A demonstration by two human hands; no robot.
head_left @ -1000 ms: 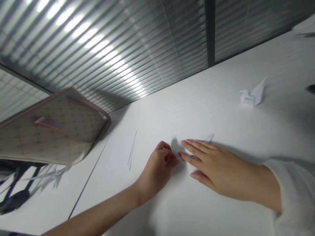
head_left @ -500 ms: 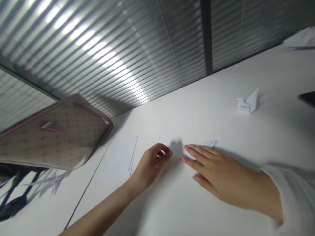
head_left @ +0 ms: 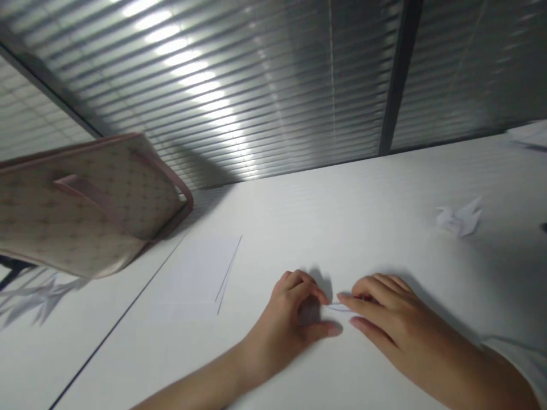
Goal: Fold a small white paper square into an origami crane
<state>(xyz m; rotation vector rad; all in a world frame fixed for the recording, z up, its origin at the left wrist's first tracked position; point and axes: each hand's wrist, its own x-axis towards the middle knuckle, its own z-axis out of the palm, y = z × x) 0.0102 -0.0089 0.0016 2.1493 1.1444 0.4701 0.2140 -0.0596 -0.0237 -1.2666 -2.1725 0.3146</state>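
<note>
A narrow piece of folded white paper (head_left: 339, 307) lies low over the table between my two hands, its right part hidden under fingers. My left hand (head_left: 294, 319) has its curled fingertips on the paper's left end, with the thumb stretched just below it. From the other side my right hand (head_left: 391, 316) grips the paper, fingers bent over it and thumb near its lower edge. Off to the right stands a folded paper bird (head_left: 459, 219), slightly blurred.
Flat white sheets (head_left: 194, 270) lie on the white table (head_left: 307, 222) left of my hands. A patterned pink-trimmed bag (head_left: 102, 210) stands at the left, with more folded paper (head_left: 43, 299) beneath it. Blinds (head_left: 277, 85) rise behind the table. Another white paper shape (head_left: 530, 135) sits far right.
My right hand, flat over the folded paper before, now has bent fingers gripping it. My left hand has moved right to the paper's left end. The view has tilted.
</note>
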